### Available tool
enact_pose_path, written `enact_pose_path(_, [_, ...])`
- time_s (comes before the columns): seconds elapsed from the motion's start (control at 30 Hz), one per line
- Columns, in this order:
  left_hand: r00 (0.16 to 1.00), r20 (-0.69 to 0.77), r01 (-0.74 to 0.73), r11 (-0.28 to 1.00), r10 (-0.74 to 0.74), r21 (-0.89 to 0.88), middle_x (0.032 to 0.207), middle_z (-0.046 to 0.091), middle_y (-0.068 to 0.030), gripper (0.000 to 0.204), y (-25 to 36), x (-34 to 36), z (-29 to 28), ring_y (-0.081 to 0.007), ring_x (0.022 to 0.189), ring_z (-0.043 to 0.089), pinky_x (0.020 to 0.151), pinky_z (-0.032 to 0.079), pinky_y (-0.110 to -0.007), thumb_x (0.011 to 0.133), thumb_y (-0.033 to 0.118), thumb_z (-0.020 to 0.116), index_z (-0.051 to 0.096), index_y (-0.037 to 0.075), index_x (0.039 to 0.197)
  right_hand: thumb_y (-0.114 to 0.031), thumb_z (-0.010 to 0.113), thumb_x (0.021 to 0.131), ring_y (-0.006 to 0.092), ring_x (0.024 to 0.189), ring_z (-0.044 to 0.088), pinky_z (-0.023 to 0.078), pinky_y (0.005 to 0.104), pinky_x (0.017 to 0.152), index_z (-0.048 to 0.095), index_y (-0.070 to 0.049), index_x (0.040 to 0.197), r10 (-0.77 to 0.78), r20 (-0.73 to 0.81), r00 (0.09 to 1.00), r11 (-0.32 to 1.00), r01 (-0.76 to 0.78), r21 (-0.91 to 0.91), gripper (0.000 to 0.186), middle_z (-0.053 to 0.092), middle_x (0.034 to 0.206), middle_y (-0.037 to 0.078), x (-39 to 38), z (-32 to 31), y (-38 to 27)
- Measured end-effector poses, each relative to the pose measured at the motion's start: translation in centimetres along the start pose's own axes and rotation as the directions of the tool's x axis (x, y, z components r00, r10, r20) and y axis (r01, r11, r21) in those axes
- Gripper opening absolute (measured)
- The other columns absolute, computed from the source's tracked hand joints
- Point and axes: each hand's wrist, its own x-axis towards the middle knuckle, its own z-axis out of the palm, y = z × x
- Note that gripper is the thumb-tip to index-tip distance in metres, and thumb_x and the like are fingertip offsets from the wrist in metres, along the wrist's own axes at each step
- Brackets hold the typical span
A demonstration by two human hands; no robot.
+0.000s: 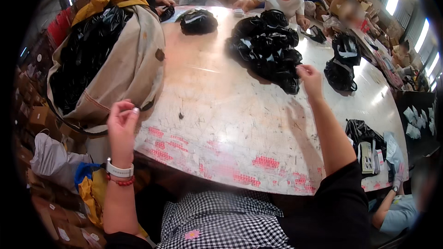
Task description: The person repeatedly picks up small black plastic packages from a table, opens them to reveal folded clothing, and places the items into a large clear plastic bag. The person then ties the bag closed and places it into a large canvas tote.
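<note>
My left hand (122,119) is raised by the near side of a large beige canvas sack (138,48), its fingers loosely bent and nothing visible in them. Shiny black plastic packages (87,60) fill the sack, and a yellow cloth (110,2) lies over its far rim. Farther right, the fingers of my right hand (312,82) are pinched together at the edge of a heap of black plastic bags (263,46). They appear to hold one bag's edge, though the fingertips partly hide the contact. The heap rests on a worn, pale table (207,110).
One black bundle (198,21) sits at the far side; two more black bags (344,62) lie right of my right hand. Near the right edge are small boxes (368,157) and a black bag. Two people work across the table, another person (394,212) at lower right.
</note>
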Motion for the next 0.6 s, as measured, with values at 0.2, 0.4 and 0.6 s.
enact_pose_path(0.2, [0.987, 0.153, -0.093, 0.965, 0.056, 0.245, 0.128, 0.052, -0.0089, 0.021, 0.7, -0.2, 1.4, -0.018, 0.101, 0.06, 0.09, 0.051, -0.032, 0.087, 0.001, 0.069, 0.062, 0.002, 0.106, -0.04, 0.078, 0.082, 0.0398, 0.147, 0.034, 0.033, 0.0514, 0.114, 0.079, -0.018, 0.098, -0.495, 0.263, 0.828, 0.639, 0.552, -0.535, 0.027, 0.043, 0.156, 0.02, 3.1, 12.1, -4.6])
enact_pose_path(0.4, [0.974, 0.035, -0.215, 0.87, 0.223, 0.444, 0.121, 0.058, -0.0047, 0.021, 2.4, 1.8, -2.1, -0.0125, 0.099, 0.059, 0.086, 0.049, -0.027, 0.088, 0.003, 0.071, 0.062, 0.003, 0.107, -0.035, 0.078, 0.084, 0.0349, 0.101, 0.068, 0.051, 0.0438, 0.089, 0.074, -0.001, 0.095, -0.496, 0.287, 0.819, 0.653, 0.57, -0.498, 0.036, 0.072, 0.107, 0.015, 8.8, 11.1, -7.9])
enact_pose_path(0.6, [0.751, -0.19, -0.28, 0.565, 0.633, 0.776, 0.111, 0.058, -0.0078, 0.027, 3.2, 9.7, -10.2, -0.0215, 0.099, 0.059, 0.087, 0.05, -0.034, 0.086, 0.006, 0.072, 0.061, 0.005, 0.11, -0.008, 0.075, 0.086, 0.0122, 0.082, 0.061, 0.048, 0.023, 0.066, 0.064, -0.001, 0.114, -0.611, 0.0, 0.792, 0.779, 0.601, 0.181, 0.031, 0.064, 0.116, 0.006, -1.6, 7.2, -16.8])
